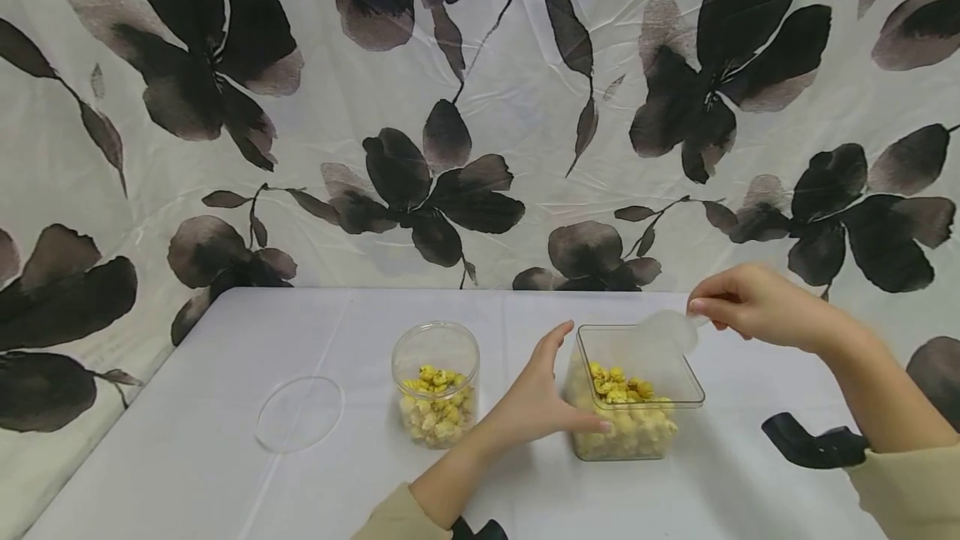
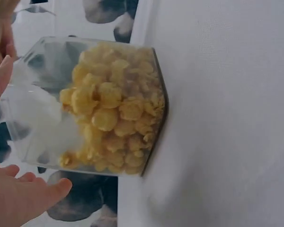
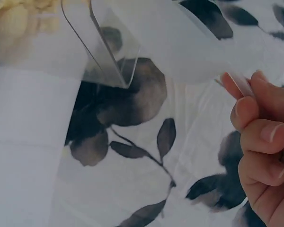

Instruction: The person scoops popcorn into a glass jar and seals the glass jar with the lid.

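Clear plastic scoop (image 1: 670, 329), pinched by its handle in the right hand (image 1: 753, 305), hangs over the 1 o'clock corner of the square tub (image 1: 678, 377) of yellow popcorn (image 1: 621, 387); scooping appears in hand, next calling for a dip into the heap. Left hand (image 1: 542, 397), fingers straight, steadies the tub's 9 o'clock wall. Round jar (image 1: 436, 383) stands at 9 o'clock, its lid (image 1: 299, 412) beyond on the bench (image 1: 225, 457); nothing obstructs.

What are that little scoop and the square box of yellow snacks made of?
The scoop in the right hand looks like frosted, translucent plastic: milky, with the patterned cloth showing dimly through it. The square box, steadied by the left hand, looks like clear, glossy hard plastic, possibly acrylic: the yellow pieces show sharply through its walls.
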The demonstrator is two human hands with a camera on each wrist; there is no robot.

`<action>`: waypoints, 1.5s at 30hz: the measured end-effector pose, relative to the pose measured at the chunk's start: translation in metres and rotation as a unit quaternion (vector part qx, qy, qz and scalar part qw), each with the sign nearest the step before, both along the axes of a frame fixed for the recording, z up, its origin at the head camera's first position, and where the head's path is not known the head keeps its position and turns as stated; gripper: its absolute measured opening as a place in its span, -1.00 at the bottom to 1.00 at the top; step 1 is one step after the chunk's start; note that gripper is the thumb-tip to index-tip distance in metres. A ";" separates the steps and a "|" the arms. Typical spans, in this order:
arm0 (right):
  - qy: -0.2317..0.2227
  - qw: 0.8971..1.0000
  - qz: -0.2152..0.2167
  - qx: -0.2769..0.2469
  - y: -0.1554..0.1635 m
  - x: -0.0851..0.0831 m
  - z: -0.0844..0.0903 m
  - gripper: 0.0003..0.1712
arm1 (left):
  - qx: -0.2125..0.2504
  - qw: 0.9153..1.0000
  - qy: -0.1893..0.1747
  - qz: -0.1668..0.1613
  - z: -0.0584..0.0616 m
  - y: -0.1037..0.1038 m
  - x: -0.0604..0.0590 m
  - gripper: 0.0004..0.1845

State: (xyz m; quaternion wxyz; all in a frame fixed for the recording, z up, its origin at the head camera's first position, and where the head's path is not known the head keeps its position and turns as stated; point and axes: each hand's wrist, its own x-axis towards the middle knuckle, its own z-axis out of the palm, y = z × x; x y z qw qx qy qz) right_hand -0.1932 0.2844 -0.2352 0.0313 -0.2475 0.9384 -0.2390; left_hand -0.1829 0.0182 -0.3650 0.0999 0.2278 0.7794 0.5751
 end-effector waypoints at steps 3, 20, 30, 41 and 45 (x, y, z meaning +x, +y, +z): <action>0.079 0.993 0.055 0.072 -0.015 0.002 -0.002 -0.86 | 0.000 1.000 -0.013 -0.004 -0.003 0.006 -0.001 0.26; 0.226 0.937 0.095 0.248 -0.055 0.000 -0.028 -0.75 | 0.029 0.999 -0.027 -0.008 -0.008 0.018 -0.005 0.26; 0.239 0.922 0.088 0.293 -0.061 0.008 -0.030 -0.82 | 0.016 1.000 -0.011 -0.001 -0.013 0.018 -0.005 0.25; 0.219 0.923 0.088 0.305 -0.061 0.004 -0.046 -0.82 | 0.013 1.000 -0.008 -0.005 -0.014 0.017 -0.005 0.24; 0.190 0.936 0.084 0.283 -0.060 0.000 -0.054 -0.81 | 0.011 1.000 -0.006 -0.006 -0.015 0.016 -0.006 0.25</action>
